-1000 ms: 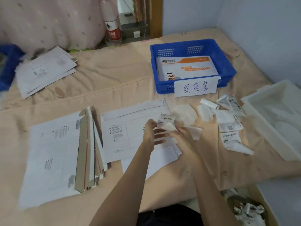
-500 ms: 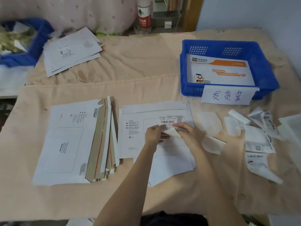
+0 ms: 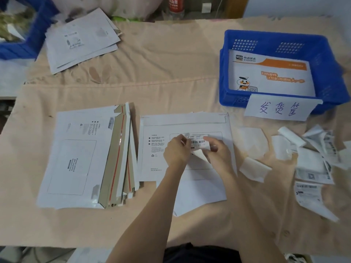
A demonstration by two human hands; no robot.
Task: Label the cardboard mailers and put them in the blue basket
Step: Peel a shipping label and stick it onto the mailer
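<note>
**Barcode label held over a white mailer**

A small white barcode label (image 3: pixel 198 142) is pinched at its edges by the left hand (image 3: pixel 175 150) and the right hand (image 3: pixel 218 151), just above the printed frame of a white cardboard mailer (image 3: pixel 182 147) lying flat at the table's middle. In the blue basket (image 3: pixel 322 59), far right, an orange-and-white mailer (image 3: pixel 271 73) is seen. The label's print is blurred; its lower part is hidden by fingers.

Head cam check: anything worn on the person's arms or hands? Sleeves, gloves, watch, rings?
Nothing visible. Both forearms are bare right down to the frame's bottom edge, with no sleeve cuff showing. The left hand and the right hand have no gloves, and both wrists are free of watch or band. No rings show, though motion blur could hide a thin one.
</note>
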